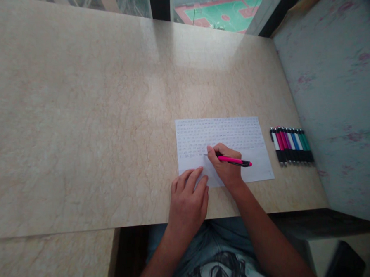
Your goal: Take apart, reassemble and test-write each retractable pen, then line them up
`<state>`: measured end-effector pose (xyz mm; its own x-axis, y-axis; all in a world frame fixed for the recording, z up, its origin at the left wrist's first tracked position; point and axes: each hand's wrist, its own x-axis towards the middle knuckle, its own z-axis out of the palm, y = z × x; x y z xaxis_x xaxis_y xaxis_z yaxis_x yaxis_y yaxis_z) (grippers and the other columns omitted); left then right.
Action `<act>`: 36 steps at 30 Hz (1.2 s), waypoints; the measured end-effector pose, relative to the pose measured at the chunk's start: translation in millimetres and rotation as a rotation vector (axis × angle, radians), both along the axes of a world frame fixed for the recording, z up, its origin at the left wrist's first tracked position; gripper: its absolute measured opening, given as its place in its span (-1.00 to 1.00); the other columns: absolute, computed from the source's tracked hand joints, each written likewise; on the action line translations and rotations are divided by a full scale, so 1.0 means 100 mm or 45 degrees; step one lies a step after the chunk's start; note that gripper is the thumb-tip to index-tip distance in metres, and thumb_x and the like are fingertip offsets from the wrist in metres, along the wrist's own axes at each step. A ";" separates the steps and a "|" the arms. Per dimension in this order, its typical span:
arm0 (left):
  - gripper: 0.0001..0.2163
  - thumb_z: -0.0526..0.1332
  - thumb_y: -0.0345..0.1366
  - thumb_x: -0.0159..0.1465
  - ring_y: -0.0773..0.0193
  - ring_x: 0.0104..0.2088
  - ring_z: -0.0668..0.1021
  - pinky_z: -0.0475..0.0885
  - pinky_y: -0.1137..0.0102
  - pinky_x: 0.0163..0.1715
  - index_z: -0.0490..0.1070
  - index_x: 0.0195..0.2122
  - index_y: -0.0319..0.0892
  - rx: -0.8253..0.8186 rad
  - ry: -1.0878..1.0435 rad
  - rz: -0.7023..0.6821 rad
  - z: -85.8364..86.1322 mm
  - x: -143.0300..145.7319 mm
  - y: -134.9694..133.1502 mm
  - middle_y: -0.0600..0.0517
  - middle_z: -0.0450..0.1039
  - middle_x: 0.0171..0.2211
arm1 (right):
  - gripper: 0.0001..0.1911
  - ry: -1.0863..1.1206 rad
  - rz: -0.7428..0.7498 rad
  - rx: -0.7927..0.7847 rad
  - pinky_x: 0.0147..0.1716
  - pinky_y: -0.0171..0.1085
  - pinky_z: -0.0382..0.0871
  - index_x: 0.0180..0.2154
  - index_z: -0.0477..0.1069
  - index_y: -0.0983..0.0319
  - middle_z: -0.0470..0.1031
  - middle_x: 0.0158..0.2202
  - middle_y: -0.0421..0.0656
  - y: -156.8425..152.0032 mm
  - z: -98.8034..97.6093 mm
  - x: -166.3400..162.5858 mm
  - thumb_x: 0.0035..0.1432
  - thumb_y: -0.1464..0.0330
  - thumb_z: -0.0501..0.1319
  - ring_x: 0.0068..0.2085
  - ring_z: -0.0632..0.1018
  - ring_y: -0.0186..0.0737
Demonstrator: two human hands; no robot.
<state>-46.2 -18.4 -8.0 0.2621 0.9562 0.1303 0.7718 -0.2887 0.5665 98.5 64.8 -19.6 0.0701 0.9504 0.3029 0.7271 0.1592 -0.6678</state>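
Note:
A white sheet of paper [251,164] lies on the stone-patterned desk, its upper part covered with rows of handwriting. My right hand [226,167] is closed around a pink and black pen [232,159], whose tip meets the paper at the left part of the lowest written row. The pen's back end points to the right. Resting flat across the sheet's lower left edge is my left hand [189,194], fingers stretched out and holding nothing.
To the right of the paper, several pens [292,145] in white, pink, purple, blue and green lie side by side. A flower-patterned wall [341,97] bounds the desk [94,118] on the right. Windows along the back look down on a sports court [225,14].

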 end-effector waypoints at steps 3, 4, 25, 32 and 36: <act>-0.78 0.16 -0.36 0.32 0.02 0.11 0.40 0.29 0.09 0.07 0.47 -0.03 -0.13 0.012 -0.001 0.008 0.01 0.00 0.01 -0.04 0.45 0.13 | -0.61 -0.022 0.006 0.018 -0.57 -0.36 0.10 -0.61 0.22 0.22 0.22 -0.68 -0.33 0.00 0.00 0.00 0.26 0.31 0.17 -0.63 0.23 -0.43; -0.78 0.16 -0.36 0.32 0.03 0.11 0.40 0.29 0.09 0.07 0.47 -0.03 -0.13 0.012 0.000 0.007 0.01 0.01 0.01 -0.04 0.45 0.13 | -0.60 -0.027 0.007 0.016 -0.57 -0.36 0.10 -0.62 0.21 0.22 0.22 -0.68 -0.33 0.00 0.00 0.00 0.25 0.31 0.17 -0.63 0.23 -0.43; -0.77 0.18 -0.38 0.30 0.03 0.11 0.42 0.31 0.09 0.07 0.47 -0.03 -0.13 0.014 0.013 -0.002 0.02 0.00 0.01 -0.08 0.46 0.11 | -0.60 0.001 -0.043 -0.026 -0.57 -0.34 0.10 -0.62 0.19 0.20 0.19 -0.68 -0.32 0.00 0.01 0.02 0.25 0.29 0.13 -0.62 0.22 -0.41; -0.77 0.19 -0.38 0.30 0.02 0.11 0.41 0.31 0.09 0.07 0.47 -0.03 -0.13 0.013 0.018 -0.004 0.02 -0.01 0.01 -0.09 0.46 0.11 | -0.61 0.046 -0.094 -0.041 -0.58 -0.35 0.10 -0.61 0.22 0.20 0.22 -0.68 -0.32 -0.01 0.01 0.04 0.26 0.28 0.12 -0.62 0.24 -0.39; -0.77 0.19 -0.38 0.30 0.02 0.11 0.41 0.30 0.09 0.08 0.48 -0.04 -0.13 0.014 0.024 0.000 0.02 0.00 0.00 -0.08 0.46 0.12 | -0.61 0.031 -0.075 -0.040 -0.57 -0.34 0.11 -0.61 0.22 0.21 0.23 -0.67 -0.31 0.00 0.01 0.05 0.25 0.28 0.13 -0.62 0.25 -0.40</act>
<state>-46.2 -18.0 -6.1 0.2646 0.9547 0.1359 0.7822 -0.2949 0.5489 103.1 64.8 -18.8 0.1330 0.9535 0.2703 0.7178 0.0953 -0.6897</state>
